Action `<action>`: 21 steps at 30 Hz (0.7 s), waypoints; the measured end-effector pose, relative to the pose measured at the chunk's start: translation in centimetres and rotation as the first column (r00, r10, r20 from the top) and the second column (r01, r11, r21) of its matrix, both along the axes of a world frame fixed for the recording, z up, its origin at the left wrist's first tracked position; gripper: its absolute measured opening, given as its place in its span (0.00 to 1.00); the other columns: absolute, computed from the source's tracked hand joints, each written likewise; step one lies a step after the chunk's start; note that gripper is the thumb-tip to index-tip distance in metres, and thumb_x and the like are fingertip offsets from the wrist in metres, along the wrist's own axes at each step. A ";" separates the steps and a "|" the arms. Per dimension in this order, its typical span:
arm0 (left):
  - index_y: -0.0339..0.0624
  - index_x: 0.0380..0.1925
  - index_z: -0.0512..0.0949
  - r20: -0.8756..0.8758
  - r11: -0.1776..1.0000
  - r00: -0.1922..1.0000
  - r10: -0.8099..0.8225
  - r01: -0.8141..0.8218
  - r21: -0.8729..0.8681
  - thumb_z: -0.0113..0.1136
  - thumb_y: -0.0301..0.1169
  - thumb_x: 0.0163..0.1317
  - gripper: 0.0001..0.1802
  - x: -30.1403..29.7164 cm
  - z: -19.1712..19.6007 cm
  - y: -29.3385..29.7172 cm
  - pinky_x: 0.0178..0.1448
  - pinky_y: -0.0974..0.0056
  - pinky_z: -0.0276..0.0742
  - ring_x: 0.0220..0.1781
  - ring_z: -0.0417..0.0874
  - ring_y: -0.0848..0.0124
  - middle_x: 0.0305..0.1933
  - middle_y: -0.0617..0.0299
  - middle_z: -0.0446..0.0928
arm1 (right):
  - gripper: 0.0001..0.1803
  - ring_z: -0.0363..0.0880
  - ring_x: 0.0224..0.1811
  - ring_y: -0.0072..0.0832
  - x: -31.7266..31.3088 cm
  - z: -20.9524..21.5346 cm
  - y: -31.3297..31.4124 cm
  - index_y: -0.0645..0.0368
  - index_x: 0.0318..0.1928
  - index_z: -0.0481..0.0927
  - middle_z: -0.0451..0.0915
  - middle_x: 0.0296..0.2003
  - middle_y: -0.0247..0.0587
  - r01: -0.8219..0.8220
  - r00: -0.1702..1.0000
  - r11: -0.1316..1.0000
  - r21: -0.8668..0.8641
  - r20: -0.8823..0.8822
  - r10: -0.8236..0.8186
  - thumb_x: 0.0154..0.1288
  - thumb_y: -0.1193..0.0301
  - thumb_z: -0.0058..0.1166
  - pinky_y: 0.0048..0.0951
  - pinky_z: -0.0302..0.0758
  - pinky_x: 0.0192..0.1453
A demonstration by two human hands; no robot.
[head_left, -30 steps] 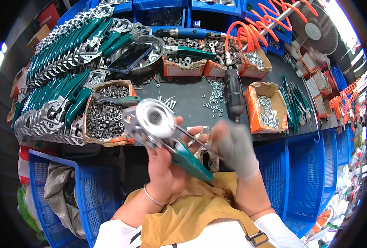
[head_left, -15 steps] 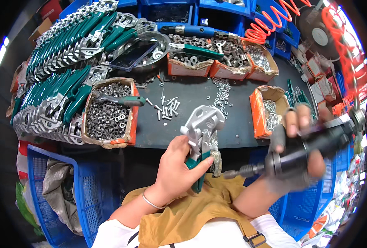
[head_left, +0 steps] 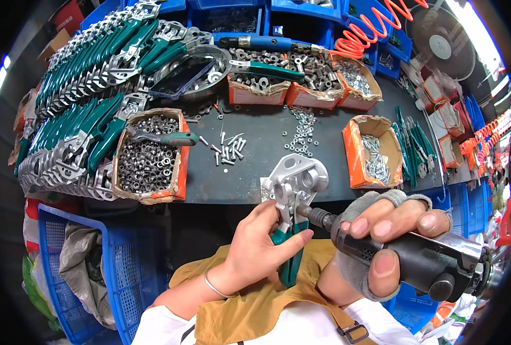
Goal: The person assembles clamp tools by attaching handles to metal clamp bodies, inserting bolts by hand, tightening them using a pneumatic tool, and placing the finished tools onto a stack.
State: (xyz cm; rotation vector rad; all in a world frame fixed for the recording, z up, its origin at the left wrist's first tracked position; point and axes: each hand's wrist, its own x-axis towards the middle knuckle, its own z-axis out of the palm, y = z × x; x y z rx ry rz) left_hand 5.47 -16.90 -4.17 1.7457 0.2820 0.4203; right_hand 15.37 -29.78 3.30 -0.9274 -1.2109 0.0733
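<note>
My left hand (head_left: 256,244) is closed round a pair of locking pliers (head_left: 292,192) with a bare metal head and green handles. The pliers stand jaw up just in front of the bench edge. In my right hand (head_left: 382,230), which wears a grey fingerless glove, is a black power screwdriver (head_left: 422,261) with a silver rear part. Its bit end (head_left: 316,217) points left and meets the side of the pliers just below the head. The exact contact spot is too small to make out.
Orange cardboard boxes of nuts (head_left: 150,155) and pins (head_left: 376,158) stand on the dark bench (head_left: 244,184). Loose screws (head_left: 229,149) and small nuts (head_left: 302,132) lie between them. Stacked green-handled pliers (head_left: 77,126) fill the left side. Blue crates (head_left: 129,253) flank me below.
The power screwdriver has swung left and its bit now meets the pliers. My left hand has shifted slightly right, and the pliers' head has turned.
</note>
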 end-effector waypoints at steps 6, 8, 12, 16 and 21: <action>0.33 0.36 0.79 0.024 0.998 0.998 0.066 -0.066 -0.011 0.72 0.38 0.51 0.20 0.3 -1.1 -0.1 0.49 0.60 0.74 0.39 0.77 0.60 0.37 0.53 0.74 | 0.32 0.71 0.50 0.36 -0.2 1.3 0.3 0.61 0.63 0.62 0.71 0.49 0.43 0.134 0.989 0.963 0.233 0.030 -0.145 0.59 0.73 0.58 0.32 0.82 0.40; 0.33 0.47 0.77 0.021 0.997 0.997 0.068 -0.067 -0.042 0.70 0.35 0.55 0.23 0.2 -1.8 0.3 0.57 0.63 0.72 0.48 0.76 0.66 0.46 0.57 0.76 | 0.28 0.72 0.49 0.36 0.6 1.0 0.1 0.63 0.59 0.64 0.72 0.48 0.47 0.244 0.968 0.937 0.249 -0.122 -0.220 0.59 0.71 0.57 0.31 0.81 0.40; 0.34 0.57 0.67 0.004 0.641 0.999 -0.043 0.031 -0.767 0.62 0.28 0.62 0.25 -0.6 -1.6 1.2 0.55 0.57 0.78 0.50 0.82 0.60 0.47 0.51 0.79 | 0.24 0.78 0.40 0.31 6.1 -4.0 1.9 0.61 0.53 0.68 0.77 0.43 0.46 0.502 0.856 0.862 0.072 -0.179 -0.485 0.55 0.74 0.58 0.29 0.81 0.36; 0.37 0.67 0.57 0.140 0.485 0.987 -0.082 0.162 -0.860 0.57 0.31 0.67 0.31 -1.0 -1.2 1.6 0.60 0.54 0.76 0.56 0.80 0.55 0.53 0.46 0.76 | 0.22 0.79 0.41 0.28 8.6 -7.4 5.0 0.62 0.50 0.70 0.78 0.41 0.43 0.438 0.862 0.898 0.039 -0.300 -0.407 0.54 0.87 0.55 0.27 0.78 0.44; 0.44 0.69 0.52 0.161 0.513 0.984 -0.079 0.179 -0.840 0.52 0.35 0.70 0.32 -1.5 -1.4 1.8 0.63 0.49 0.73 0.58 0.78 0.50 0.54 0.43 0.75 | 0.24 0.78 0.39 0.24 9.6 -9.1 6.9 0.60 0.49 0.70 0.78 0.39 0.38 0.444 0.846 0.887 -0.130 -0.266 -0.462 0.51 0.90 0.54 0.27 0.77 0.46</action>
